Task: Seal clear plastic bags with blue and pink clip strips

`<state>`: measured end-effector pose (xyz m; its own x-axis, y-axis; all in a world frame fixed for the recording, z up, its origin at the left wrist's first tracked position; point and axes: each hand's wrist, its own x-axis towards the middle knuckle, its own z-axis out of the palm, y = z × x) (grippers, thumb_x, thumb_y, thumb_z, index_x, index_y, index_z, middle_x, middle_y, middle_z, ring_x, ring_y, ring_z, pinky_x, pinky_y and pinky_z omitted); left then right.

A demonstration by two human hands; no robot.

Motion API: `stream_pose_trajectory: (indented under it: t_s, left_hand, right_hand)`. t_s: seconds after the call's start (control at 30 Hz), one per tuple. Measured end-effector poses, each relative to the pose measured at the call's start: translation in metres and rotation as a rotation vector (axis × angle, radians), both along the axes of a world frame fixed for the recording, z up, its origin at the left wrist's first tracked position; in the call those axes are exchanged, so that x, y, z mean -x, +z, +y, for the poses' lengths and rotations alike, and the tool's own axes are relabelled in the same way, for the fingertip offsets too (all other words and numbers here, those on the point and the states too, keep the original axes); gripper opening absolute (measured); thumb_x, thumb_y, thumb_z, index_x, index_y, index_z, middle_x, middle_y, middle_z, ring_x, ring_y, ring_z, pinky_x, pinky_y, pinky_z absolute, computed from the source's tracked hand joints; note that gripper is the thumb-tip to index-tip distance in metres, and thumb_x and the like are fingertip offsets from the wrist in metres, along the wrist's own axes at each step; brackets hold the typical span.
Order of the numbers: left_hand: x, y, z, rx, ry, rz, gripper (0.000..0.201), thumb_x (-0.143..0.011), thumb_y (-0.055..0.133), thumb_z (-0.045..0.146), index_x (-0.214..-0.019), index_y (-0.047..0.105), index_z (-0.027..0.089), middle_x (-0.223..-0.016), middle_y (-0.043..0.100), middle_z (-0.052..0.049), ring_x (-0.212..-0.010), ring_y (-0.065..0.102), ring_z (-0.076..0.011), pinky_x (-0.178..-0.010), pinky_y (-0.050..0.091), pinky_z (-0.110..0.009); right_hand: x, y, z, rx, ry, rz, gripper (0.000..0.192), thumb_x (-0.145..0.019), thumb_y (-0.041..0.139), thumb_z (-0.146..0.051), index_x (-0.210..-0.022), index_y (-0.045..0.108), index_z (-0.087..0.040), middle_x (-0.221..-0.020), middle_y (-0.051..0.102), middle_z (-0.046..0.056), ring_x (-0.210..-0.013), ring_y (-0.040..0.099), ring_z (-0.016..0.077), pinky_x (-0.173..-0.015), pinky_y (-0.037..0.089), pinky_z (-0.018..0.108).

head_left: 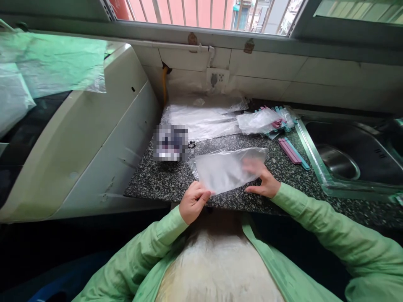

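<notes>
A translucent plastic bag (225, 170) is spread out between my hands, just above the speckled worktop's front edge. Its lower left corner is pinched between the thumb and fingers of my left hand (194, 201). My right hand (266, 182) is at the bag's right end, its fingers stretched out and showing blurred through the plastic. Whether they are inside the bag or behind it I cannot tell. The right thumb stands apart, below the bag. Nearest to that hand on the right lie a few flat pink strips (289, 151) and a turquoise strip (297, 154).
Several clear bags (204, 119) lie towards the wall, and more pink and turquoise strips (280, 115) are piled behind a crumpled bag (260, 121). A blurred-out object (170, 142) sits at left. A metal sink (346, 159) borders the right; a white appliance (103, 138) stands left.
</notes>
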<state>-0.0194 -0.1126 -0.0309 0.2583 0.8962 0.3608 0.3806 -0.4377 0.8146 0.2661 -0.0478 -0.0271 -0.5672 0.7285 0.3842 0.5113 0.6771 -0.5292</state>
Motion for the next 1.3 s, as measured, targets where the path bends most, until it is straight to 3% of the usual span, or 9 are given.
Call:
stream_pose_trajectory:
  t_s: [0.1, 0.3, 0.4, 0.53, 0.67, 0.77, 0.87, 1.13, 1.3]
  left_hand:
    - [0.003, 0.003, 0.000, 0.040, 0.034, 0.025, 0.031, -0.085, 0.042, 0.031, -0.078, 0.069, 0.019, -0.078, 0.064, -0.004, -0.078, 0.054, -0.0148, -0.069, 0.043, -0.027]
    - [0.005, 0.004, -0.008, 0.030, 0.184, 0.177, 0.035, -0.084, 0.042, 0.030, -0.062, 0.067, 0.020, -0.058, 0.056, -0.002, -0.065, 0.050, -0.0143, -0.063, 0.038, -0.028]
    - [0.002, 0.005, -0.009, 0.041, 0.187, 0.221, 0.036, -0.084, 0.040, 0.029, -0.060, 0.066, 0.020, -0.056, 0.054, -0.001, -0.064, 0.049, -0.0139, -0.064, 0.036, -0.029]
    - [-0.001, 0.007, -0.007, 0.080, 0.153, 0.281, 0.037, -0.084, 0.040, 0.029, -0.058, 0.064, 0.020, -0.055, 0.055, -0.001, -0.063, 0.048, -0.0133, -0.065, 0.034, -0.029]
    - [-0.002, 0.009, -0.006, 0.076, 0.142, 0.320, 0.037, -0.084, 0.040, 0.030, -0.057, 0.063, 0.019, -0.055, 0.053, -0.001, -0.062, 0.047, -0.0130, -0.064, 0.033, -0.029]
    - [-0.002, 0.009, -0.008, 0.019, 0.181, 0.324, 0.035, -0.083, 0.044, 0.032, -0.056, 0.061, 0.018, -0.053, 0.050, -0.001, -0.062, 0.045, -0.0132, -0.063, 0.032, -0.029]
    - [-0.002, 0.007, -0.010, -0.050, 0.250, 0.328, 0.033, -0.082, 0.045, 0.029, -0.055, 0.059, 0.017, -0.056, 0.050, -0.001, -0.064, 0.045, -0.0133, -0.064, 0.033, -0.029]
    - [-0.001, 0.002, -0.013, -0.128, 0.311, 0.447, 0.028, -0.079, 0.049, 0.025, -0.052, 0.052, 0.017, -0.058, 0.052, -0.002, -0.066, 0.046, -0.0144, -0.067, 0.034, -0.032]
    - [0.004, 0.000, -0.016, -0.192, 0.382, 0.451, 0.018, -0.076, 0.054, 0.029, -0.062, 0.053, 0.017, -0.067, 0.053, -0.004, -0.073, 0.047, -0.0172, -0.069, 0.037, -0.033]
  right_hand:
    - [0.010, -0.001, 0.002, -0.028, 0.052, 0.062, 0.018, -0.079, 0.054, -0.036, -0.085, 0.063, -0.022, -0.100, 0.059, 0.008, -0.101, 0.052, 0.0230, -0.089, 0.040, 0.044]
    - [-0.003, 0.014, -0.006, 0.143, 0.070, -0.006, 0.026, -0.082, 0.049, -0.035, -0.063, 0.059, -0.020, -0.073, 0.057, 0.005, -0.077, 0.051, 0.0165, -0.076, 0.042, 0.036]
    - [-0.008, 0.019, -0.013, 0.286, 0.085, 0.020, 0.024, -0.077, 0.055, -0.043, -0.074, 0.062, -0.020, -0.084, 0.060, 0.006, -0.084, 0.052, 0.0181, -0.080, 0.042, 0.036]
    - [-0.001, 0.023, -0.002, 0.559, -0.103, 0.219, 0.055, -0.067, 0.057, -0.059, -0.107, 0.054, -0.020, -0.100, 0.060, 0.009, -0.086, 0.056, 0.0194, -0.071, 0.046, 0.033]
    - [0.019, 0.026, 0.026, 0.694, -0.270, 0.385, 0.056, -0.057, 0.061, -0.063, -0.091, 0.058, -0.018, -0.078, 0.062, 0.004, -0.069, 0.056, 0.0149, -0.062, 0.046, 0.028]
    - [0.033, 0.027, 0.043, 0.677, -0.323, 0.311, 0.045, -0.054, 0.063, -0.059, -0.065, 0.057, -0.016, -0.059, 0.055, 0.000, -0.055, 0.047, 0.0102, -0.054, 0.041, 0.026]
    - [0.039, 0.027, 0.051, 0.613, -0.347, 0.196, 0.039, -0.055, 0.061, -0.054, -0.054, 0.052, -0.016, -0.049, 0.048, -0.003, -0.048, 0.039, 0.0077, -0.049, 0.035, 0.024]
    - [0.043, 0.018, 0.059, 0.520, -0.446, -0.212, 0.024, -0.062, 0.055, -0.038, -0.050, 0.049, -0.018, -0.046, 0.045, -0.004, -0.047, 0.040, 0.0079, -0.046, 0.031, 0.022]
    - [0.042, 0.026, 0.056, 0.398, -0.506, -0.341, 0.018, -0.064, 0.060, -0.036, -0.068, 0.057, -0.019, -0.054, 0.053, -0.002, -0.051, 0.048, 0.0104, -0.049, 0.036, 0.022]
